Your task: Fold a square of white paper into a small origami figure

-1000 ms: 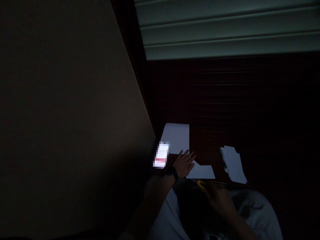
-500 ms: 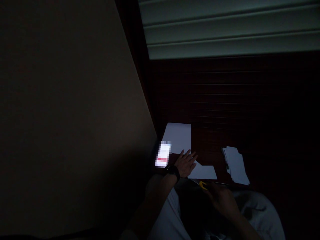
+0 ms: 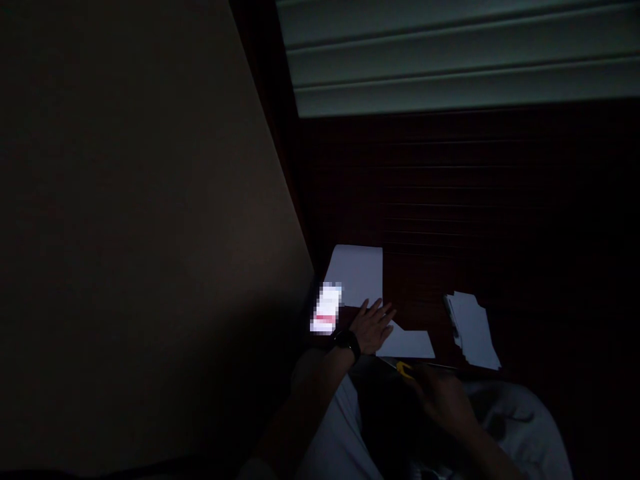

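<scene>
The scene is very dark. My left hand [image 3: 373,327], with a black watch on the wrist, lies flat with fingers spread on a white sheet of paper [image 3: 407,343] on a dark wooden table [image 3: 415,293]. My right hand [image 3: 440,393] is below the table edge, closed around a tool with a yellow handle [image 3: 403,368], likely scissors. A larger white sheet [image 3: 356,272] lies just beyond my left hand.
A lit phone screen [image 3: 326,308] sits left of my left hand, by the wall [image 3: 150,233]. A stack of cut white paper pieces [image 3: 473,330] lies at the table's right. Window blinds [image 3: 450,53] hang above. My pale-clothed lap [image 3: 520,420] fills the bottom.
Almost nothing has moved; the view shifted slightly, and both hands keep their places.
</scene>
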`<state>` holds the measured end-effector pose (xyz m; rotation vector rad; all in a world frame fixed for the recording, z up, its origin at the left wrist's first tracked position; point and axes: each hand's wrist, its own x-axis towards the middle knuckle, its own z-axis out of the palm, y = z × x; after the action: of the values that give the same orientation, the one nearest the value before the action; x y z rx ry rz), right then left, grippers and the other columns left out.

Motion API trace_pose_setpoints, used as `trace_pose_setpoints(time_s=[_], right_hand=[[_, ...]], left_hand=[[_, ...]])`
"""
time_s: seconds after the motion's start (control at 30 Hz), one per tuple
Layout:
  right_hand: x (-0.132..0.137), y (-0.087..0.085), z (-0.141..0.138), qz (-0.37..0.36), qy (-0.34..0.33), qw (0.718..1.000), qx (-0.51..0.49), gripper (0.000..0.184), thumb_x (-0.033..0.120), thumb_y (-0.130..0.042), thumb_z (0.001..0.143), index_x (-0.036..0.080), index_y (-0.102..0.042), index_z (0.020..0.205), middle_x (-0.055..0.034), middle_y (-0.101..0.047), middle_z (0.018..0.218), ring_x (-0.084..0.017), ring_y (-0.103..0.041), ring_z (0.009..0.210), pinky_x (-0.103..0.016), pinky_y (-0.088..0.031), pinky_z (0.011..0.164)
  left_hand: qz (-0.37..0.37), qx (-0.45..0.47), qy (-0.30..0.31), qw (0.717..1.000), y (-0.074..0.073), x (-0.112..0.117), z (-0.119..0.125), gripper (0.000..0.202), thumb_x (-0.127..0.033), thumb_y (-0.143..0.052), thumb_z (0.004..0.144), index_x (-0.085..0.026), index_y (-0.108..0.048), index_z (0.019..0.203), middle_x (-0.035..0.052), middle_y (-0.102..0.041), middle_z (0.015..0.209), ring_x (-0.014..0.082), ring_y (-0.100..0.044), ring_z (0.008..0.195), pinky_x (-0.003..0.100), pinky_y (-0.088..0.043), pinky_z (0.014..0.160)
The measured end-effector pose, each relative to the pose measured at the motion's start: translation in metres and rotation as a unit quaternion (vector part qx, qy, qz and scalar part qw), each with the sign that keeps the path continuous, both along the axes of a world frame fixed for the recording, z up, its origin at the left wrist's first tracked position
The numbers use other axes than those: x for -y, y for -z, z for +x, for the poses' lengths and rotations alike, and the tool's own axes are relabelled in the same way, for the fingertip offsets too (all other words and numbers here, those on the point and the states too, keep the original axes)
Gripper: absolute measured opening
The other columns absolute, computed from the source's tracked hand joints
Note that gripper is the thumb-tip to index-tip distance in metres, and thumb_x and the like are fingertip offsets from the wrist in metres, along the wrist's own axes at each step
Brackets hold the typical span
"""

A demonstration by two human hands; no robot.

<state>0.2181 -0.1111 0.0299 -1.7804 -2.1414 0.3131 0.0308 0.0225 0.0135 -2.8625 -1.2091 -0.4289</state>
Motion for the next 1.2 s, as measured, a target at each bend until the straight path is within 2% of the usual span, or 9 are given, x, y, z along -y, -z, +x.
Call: trace_pose_setpoints(time_s=[0.27,0.4,0.47,0.53,0.7,0.8,0.9,1.03,1.2], right_hand=[[0.027,0.008,0.004,-0.033,-0.056,0.998,-0.014,0.025,0.041,-0.047,0.084,0.022,-0.062,0.091,-0.006,-0.069,0.077,-0.021,-0.065,0.069,-0.027,-0.046,0.06],[0.033,0.007,0.036,-0.016,-0.021,0.998,-0.055,0.033,0.041,-0.046,0.085,0.022,-0.056,0.11,-0.0085,-0.068,0.097,-0.022,-0.065,0.083,-0.029,-0.048,0.07],[0.02,0.002,0.059,0.008,0.048,0.996,-0.071,0.036,0.043,-0.044,0.086,0.02,-0.054,0.111,-0.0097,-0.066,0.102,-0.022,-0.064,0.089,-0.03,-0.048,0.075],[-0.004,-0.005,0.081,0.03,0.144,0.987,-0.067,0.039,0.047,-0.041,0.086,0.018,-0.056,0.106,-0.0102,-0.067,0.098,-0.022,-0.065,0.083,-0.028,-0.049,0.07],[-0.068,-0.012,0.116,-0.042,0.324,0.94,0.103,0.056,0.058,-0.031,0.084,0.012,-0.062,0.081,-0.0161,-0.065,0.08,-0.027,-0.065,0.071,-0.032,-0.045,0.058],[-0.089,-0.007,0.12,-0.038,0.349,0.928,0.123,0.059,0.061,-0.028,0.082,0.012,-0.061,0.084,-0.0179,-0.063,0.085,-0.03,-0.064,0.07,-0.036,-0.045,0.056],[-0.096,-0.001,0.117,-0.025,0.355,0.924,0.138,0.059,0.06,-0.028,0.083,0.011,-0.06,0.089,-0.0183,-0.06,0.091,-0.031,-0.063,0.076,-0.037,-0.045,0.059],[-0.097,0.004,0.114,-0.012,0.358,0.921,0.152,0.058,0.056,-0.026,0.085,0.01,-0.059,0.093,-0.0194,-0.057,0.093,-0.031,-0.061,0.08,-0.039,-0.045,0.062],[-0.093,-0.007,0.112,0.009,0.337,0.927,0.162,0.052,0.052,-0.03,0.086,0.009,-0.056,0.1,-0.0207,-0.056,0.095,-0.034,-0.058,0.085,-0.042,-0.043,0.067]], left_hand=[[0.008,-0.007,0.001,1.0,-0.003,0.001,0.0,0.047,-0.039,-0.025,0.092,-0.026,-0.028,0.137,0.0008,-0.034,0.142,0.0217,-0.017,0.134,0.048,-0.006,0.108],[0.007,0.003,0.004,1.0,-0.001,0.0,0.0,0.046,-0.04,-0.026,0.092,-0.025,-0.03,0.136,0.001,-0.033,0.142,0.0221,-0.017,0.134,0.048,-0.007,0.108],[0.01,0.013,0.004,1.0,0.0,0.0,0.0,0.046,-0.04,-0.026,0.092,-0.025,-0.031,0.136,0.0012,-0.032,0.143,0.0222,-0.017,0.134,0.048,-0.007,0.109],[0.015,0.019,0.002,1.0,-0.002,-0.001,0.0,0.046,-0.04,-0.026,0.092,-0.024,-0.032,0.135,0.0024,-0.032,0.143,0.022,-0.017,0.134,0.048,-0.007,0.109],[0.021,0.041,-0.005,0.999,-0.013,0.005,0.003,0.049,-0.041,-0.029,0.092,-0.019,-0.03,0.136,0.0059,-0.034,0.142,0.0222,-0.017,0.134,0.048,-0.01,0.109],[0.018,0.072,-0.016,0.997,-0.019,0.018,0.007,0.048,-0.037,-0.028,0.093,-0.016,-0.03,0.136,0.0086,-0.032,0.142,0.0219,-0.017,0.134,0.047,-0.012,0.109],[0.001,0.087,0.016,0.996,-0.017,0.037,0.009,0.052,-0.043,-0.033,0.09,-0.015,-0.033,0.134,0.0101,-0.036,0.14,0.0227,-0.019,0.134,0.045,-0.015,0.109],[-0.012,0.073,0.056,0.996,-0.002,0.054,0.005,0.073,-0.06,-0.047,0.077,-0.014,-0.035,0.133,0.0142,-0.034,0.14,0.0282,-0.02,0.133,0.046,-0.018,0.109],[0.005,0.062,0.019,0.998,0.019,0.055,0.004,0.057,-0.043,-0.052,0.082,-0.017,-0.038,0.13,0.012,-0.041,0.137,0.0247,-0.028,0.13,0.043,-0.024,0.107]])
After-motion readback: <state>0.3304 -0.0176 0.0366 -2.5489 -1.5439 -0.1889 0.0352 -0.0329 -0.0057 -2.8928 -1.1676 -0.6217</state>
